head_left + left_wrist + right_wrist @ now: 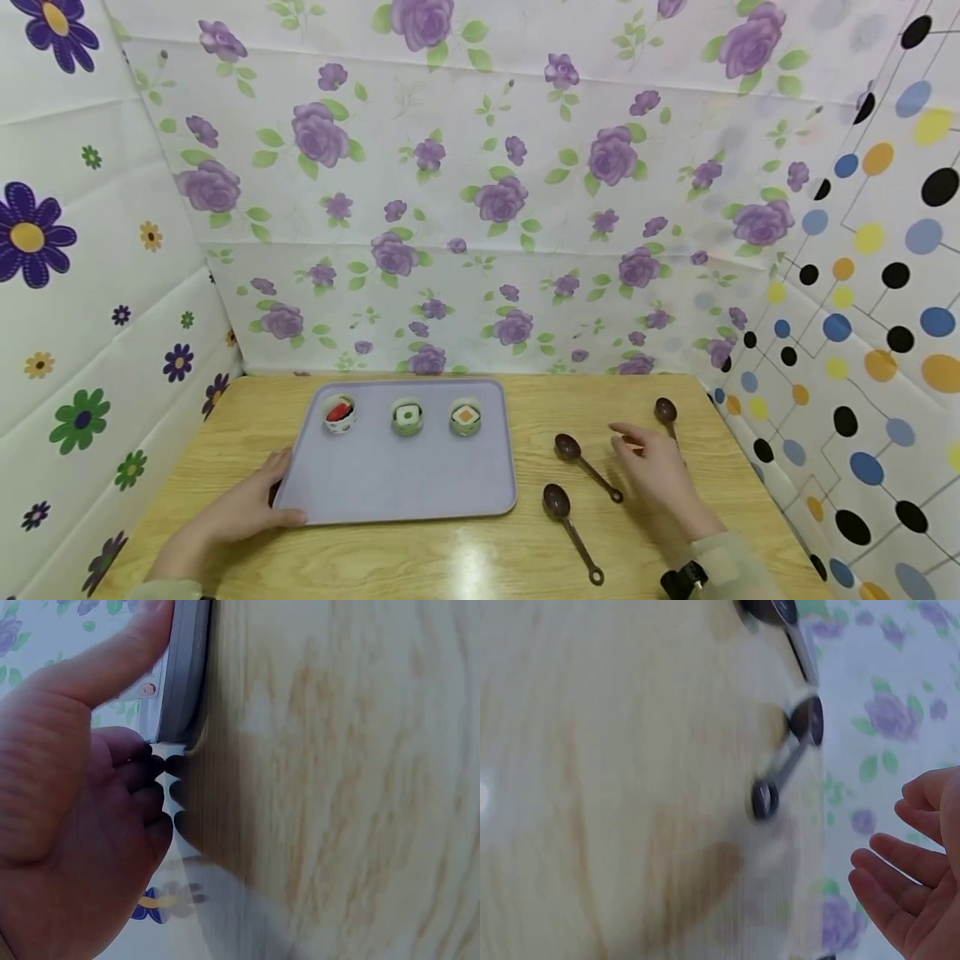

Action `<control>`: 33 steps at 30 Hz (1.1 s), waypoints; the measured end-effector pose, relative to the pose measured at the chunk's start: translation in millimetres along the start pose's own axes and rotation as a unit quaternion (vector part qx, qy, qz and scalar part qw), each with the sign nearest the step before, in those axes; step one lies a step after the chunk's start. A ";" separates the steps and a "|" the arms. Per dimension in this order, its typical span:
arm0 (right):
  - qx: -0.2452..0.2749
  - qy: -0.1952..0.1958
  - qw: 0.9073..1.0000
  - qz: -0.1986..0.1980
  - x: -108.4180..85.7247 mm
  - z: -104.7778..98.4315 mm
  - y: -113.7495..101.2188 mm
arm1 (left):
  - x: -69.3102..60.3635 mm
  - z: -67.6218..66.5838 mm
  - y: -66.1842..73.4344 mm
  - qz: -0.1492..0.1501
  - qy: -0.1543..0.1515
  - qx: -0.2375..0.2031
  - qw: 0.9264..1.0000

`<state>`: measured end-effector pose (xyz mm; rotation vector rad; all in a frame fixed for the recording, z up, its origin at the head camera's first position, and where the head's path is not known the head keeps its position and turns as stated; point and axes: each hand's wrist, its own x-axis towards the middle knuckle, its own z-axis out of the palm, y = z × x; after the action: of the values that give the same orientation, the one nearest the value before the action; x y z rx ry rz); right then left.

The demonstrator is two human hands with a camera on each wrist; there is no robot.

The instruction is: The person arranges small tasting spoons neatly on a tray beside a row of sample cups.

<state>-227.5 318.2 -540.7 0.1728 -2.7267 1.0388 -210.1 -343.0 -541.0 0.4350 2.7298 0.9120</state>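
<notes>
The left hand (243, 504) is at the lower left corner of a lilac tray (390, 487), its thumb over the rim and the fingers curled beneath the edge; the left wrist view shows thumb and fingers (112, 787) around the tray's corner (180, 682). Three small cups, one with red pieces (340, 412) and two greenish ones (407, 417) (466, 417), stand along the tray's far side. The right hand (660, 471) hovers over the table, fingers loosely bent and holding nothing, between a brown spoon (567, 447) and another spoon (665, 409) partly behind it.
A third brown spoon (557, 502) lies nearest the front, right of the tray. The wooden table (360, 558) is bordered by a rose-patterned sheet (450, 292) behind, a flowered sheet (142, 333) at left and a dotted sheet (862, 333) at right.
</notes>
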 end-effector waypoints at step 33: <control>0.158 0.085 0.943 0.281 12.2 -46.6 86.6 | 0.2 2.5 -0.3 -0.022 -0.005 -0.011 1.000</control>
<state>-247.9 413.4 -559.5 -0.6547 -2.4782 1.5481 -209.6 -341.8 -543.1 0.3734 2.7063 0.9247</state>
